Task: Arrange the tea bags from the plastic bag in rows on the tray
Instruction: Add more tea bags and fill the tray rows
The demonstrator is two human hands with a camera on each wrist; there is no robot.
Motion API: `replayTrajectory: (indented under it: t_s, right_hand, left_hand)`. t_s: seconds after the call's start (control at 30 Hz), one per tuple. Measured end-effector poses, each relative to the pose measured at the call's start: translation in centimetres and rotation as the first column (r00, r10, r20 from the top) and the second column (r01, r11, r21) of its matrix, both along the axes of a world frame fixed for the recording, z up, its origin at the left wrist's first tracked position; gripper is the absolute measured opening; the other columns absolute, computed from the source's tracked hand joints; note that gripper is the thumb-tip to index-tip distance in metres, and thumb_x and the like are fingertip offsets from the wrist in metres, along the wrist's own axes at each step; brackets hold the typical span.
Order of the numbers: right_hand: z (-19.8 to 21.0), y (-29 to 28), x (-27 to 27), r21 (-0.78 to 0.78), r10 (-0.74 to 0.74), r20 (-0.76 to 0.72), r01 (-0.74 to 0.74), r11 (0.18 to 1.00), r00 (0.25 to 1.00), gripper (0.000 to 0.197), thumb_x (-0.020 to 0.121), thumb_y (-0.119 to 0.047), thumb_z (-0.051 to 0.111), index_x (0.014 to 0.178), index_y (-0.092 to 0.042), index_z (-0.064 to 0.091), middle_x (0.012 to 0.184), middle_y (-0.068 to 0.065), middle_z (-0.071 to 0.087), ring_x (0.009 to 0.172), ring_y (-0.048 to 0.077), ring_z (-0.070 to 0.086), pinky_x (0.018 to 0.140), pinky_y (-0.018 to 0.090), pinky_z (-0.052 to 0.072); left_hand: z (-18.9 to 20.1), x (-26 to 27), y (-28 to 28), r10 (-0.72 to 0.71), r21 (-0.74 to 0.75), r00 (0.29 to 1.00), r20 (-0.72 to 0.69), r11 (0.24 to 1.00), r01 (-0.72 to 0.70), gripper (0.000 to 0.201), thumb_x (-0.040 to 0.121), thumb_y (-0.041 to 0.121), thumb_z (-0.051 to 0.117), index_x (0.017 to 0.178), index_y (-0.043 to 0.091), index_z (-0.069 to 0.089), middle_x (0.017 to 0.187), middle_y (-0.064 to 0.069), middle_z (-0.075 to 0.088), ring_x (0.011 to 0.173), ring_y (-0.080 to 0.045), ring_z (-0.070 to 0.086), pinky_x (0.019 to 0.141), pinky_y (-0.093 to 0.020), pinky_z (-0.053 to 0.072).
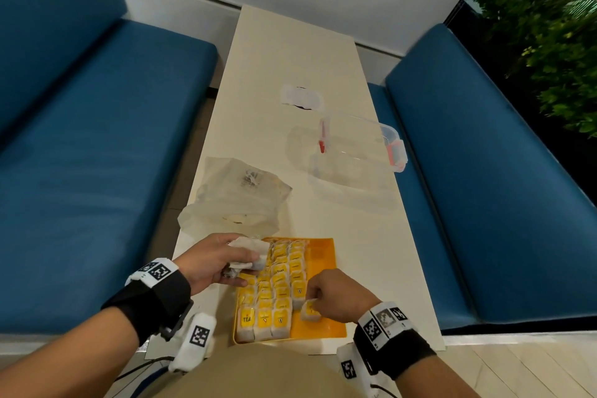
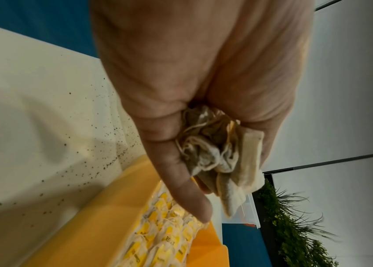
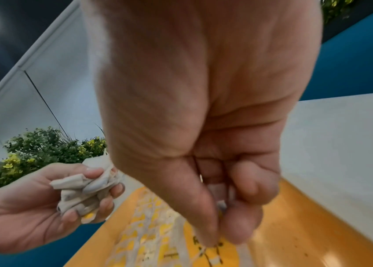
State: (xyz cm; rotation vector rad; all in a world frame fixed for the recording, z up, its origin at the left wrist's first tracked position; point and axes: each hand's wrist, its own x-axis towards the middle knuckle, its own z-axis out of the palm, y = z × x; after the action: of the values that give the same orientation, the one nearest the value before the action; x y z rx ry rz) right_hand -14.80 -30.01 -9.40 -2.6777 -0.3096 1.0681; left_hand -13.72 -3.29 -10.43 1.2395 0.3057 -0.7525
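The right hand pinches a single tea bag between thumb and curled fingertips, low over the near right part of the orange tray, just right of the filled rows. The left hand is closed round a crumpled bunch of tea bags, held over the tray's far left corner; in the left wrist view their strings and paper are tangled together in the palm.

Three rows of yellow-tagged bags already run the length of the tray's left part. The step in hand looks like starting a fourth row at the near end. The next move calls for laying this bag flat, tag up, snug against the third row, then drawing another from the left hand's supply.

Beyond the tray's far left edge lies the plastic bag, slack on the table; whether any bags remain inside is hard to say, since only a dark tangle shows through it. Beyond the tray's far right sits a clear container with red clips. In the right wrist view the pinched bag is mostly hidden by the fingers and blurred, so it may already touch the tray floor, though I cannot be sure. How many bags the left hand holds cannot be counted.
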Motion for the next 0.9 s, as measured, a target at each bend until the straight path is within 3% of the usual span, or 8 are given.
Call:
replayTrajectory:
  t_s: [0.13,0.27,0.37,0.47,0.57,0.63,0.7,0.9]
  right_hand:
    - [-1.3,0.8,0.2,-0.032,-0.014,-0.022,0.013,0.999,1.0,0.029,0.09,-0.005,0.056,0.112,-0.018,0.071,0.123,0.003,0.065,0.109,0.02,0.062,0.083,0.026,0.051]
    - [-2.3,1.3,0.2,-0.032,-0.115,0.022,0.116,0.993,0.993,0.027,0.092,-0.006,0.055,0.11,-0.02,0.069,0.122,0.003,0.064,0.095,0.017,0.061,0.073,0.025,0.047]
    - [-2.9,1.4,-0.1,-0.019,-0.191,0.039,0.192,0.981,0.981,0.033,0.09,-0.001,0.05,0.112,-0.02,0.066,0.122,0.004,0.061,0.103,0.021,0.062,0.077,0.026,0.049]
    - [-3.0,1.8,-0.5,-0.01,-0.221,0.075,0.222,0.975,0.972,0.029,0.089,0.002,0.048,0.101,-0.022,0.058,0.119,0.006,0.06,0.105,0.021,0.058,0.081,0.027,0.047]
    - [-3.4,2.2,-0.7,-0.01,-0.232,0.127,0.235,0.972,0.964,0.025,0.088,0.003,0.047,0.094,-0.021,0.05,0.112,0.008,0.06,0.096,0.02,0.053,0.076,0.026,0.042]
    - [-3.6,2.4,-0.8,-0.017,-0.238,0.149,0.243,0.97,0.96,0.024,0.089,0.002,0.046,0.099,-0.018,0.054,0.116,0.01,0.059,0.097,0.02,0.052,0.076,0.025,0.039]
    - [-3.8,2.7,-0.9,-0.036,-0.226,0.163,0.234,0.971,0.96,0.027,0.091,0.0,0.046,0.113,-0.012,0.056,0.121,0.012,0.057,0.109,0.024,0.054,0.081,0.026,0.041]
    - [-3.7,2.9,-0.9,-0.013,-0.237,0.174,0.243,0.97,0.956,0.04,0.092,-0.006,0.053,0.131,-0.01,0.044,0.127,0.012,0.053,0.117,0.028,0.055,0.092,0.033,0.047]
  left_hand:
    - [-0.2,-0.1,0.0,-0.012,0.026,1.0,0.01,1.0,0.011,0.032,0.087,0.007,0.074,0.118,0.006,0.07,0.108,-0.018,0.076,0.094,-0.03,0.075,0.068,-0.035,0.063]
    - [-0.3,-0.1,-0.1,-0.014,0.035,1.0,0.013,0.999,0.014,0.032,0.087,0.008,0.075,0.118,0.007,0.07,0.109,-0.019,0.075,0.097,-0.031,0.074,0.068,-0.035,0.063]
    - [-0.3,-0.2,-0.1,-0.013,0.041,1.0,0.015,0.999,0.013,0.03,0.086,0.008,0.075,0.116,0.006,0.071,0.108,-0.019,0.075,0.096,-0.03,0.075,0.067,-0.035,0.063]
    - [-0.4,-0.2,-0.1,-0.012,0.041,1.0,0.01,0.999,0.012,0.031,0.086,0.008,0.076,0.116,0.006,0.07,0.108,-0.019,0.075,0.096,-0.03,0.075,0.067,-0.035,0.063]
    - [-0.5,-0.2,0.0,-0.015,0.043,1.0,0.004,0.999,0.015,0.031,0.086,0.008,0.076,0.117,0.006,0.07,0.11,-0.018,0.075,0.098,-0.031,0.074,0.068,-0.036,0.062]
    - [-0.5,-0.2,-0.1,-0.017,0.048,1.0,0.001,0.999,0.016,0.031,0.086,0.008,0.076,0.116,0.007,0.071,0.11,-0.018,0.075,0.098,-0.03,0.074,0.067,-0.035,0.062]
    - [-0.5,-0.1,-0.1,-0.019,0.054,1.0,0.0,0.998,0.019,0.03,0.086,0.008,0.076,0.116,0.007,0.071,0.11,-0.018,0.075,0.097,-0.03,0.074,0.067,-0.035,0.062]
    - [-0.6,0.0,-0.1,-0.021,0.061,1.0,-0.011,0.998,0.021,0.032,0.086,0.008,0.076,0.117,0.008,0.071,0.109,-0.016,0.076,0.099,-0.031,0.074,0.067,-0.035,0.062]
